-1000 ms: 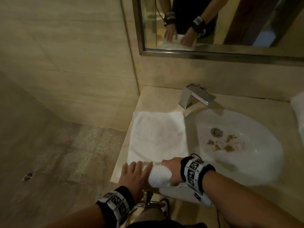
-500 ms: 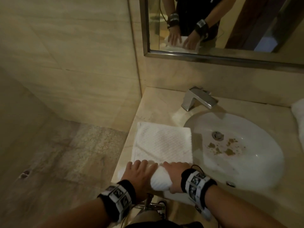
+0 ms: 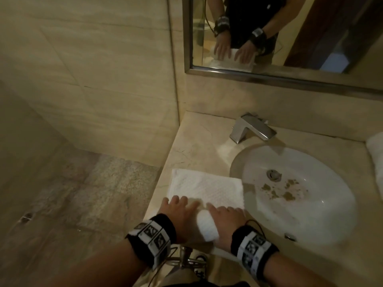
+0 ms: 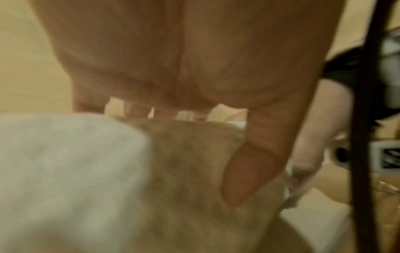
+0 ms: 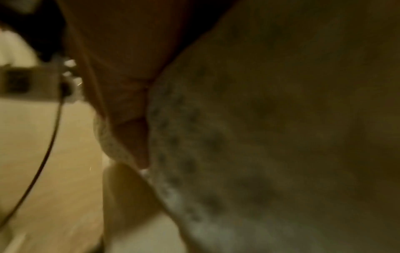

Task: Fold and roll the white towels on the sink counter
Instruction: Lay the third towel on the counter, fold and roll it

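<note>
The table [image 3: 199, 139] is beige marble, set into a corner of beige tiled walls, with a speckled stone floor [image 3: 107, 183] off beyond the left hand's fingers. A white oval sink [image 3: 323, 216] is sunk into it just to the right of the right hand's fingers; brown flecks lie in the bowl near the drain [image 3: 273, 174]. A square chrome tap [image 3: 251, 127] stands at the sink's far rim, well ahead of both hands. Above it a metal-framed mirror [image 3: 269, 76] reflects the two hands on the cloth. At the far right edge the end of another towel [image 3: 376, 154] shows on the table.

The towel [image 3: 204, 188] is white with a waffle-like dimpled weave. Its near part is wound into a thick roll lying under both palms, a bare stretch of roll showing between the hands; the unrolled part lies flat ahead of the fingertips, its right edge just beside the sink rim.

The left hand [image 3: 179, 213] rests on the left part of the roll with fingers spread and nearly straight, tips on the flat cloth; the left wrist view shows its thumb [image 4: 244, 172] against the cloth. The right hand [image 3: 226, 219] presses the right part the same way, fingers extended forward; its wrist view is dim, mostly dimpled cloth against the palm
</note>
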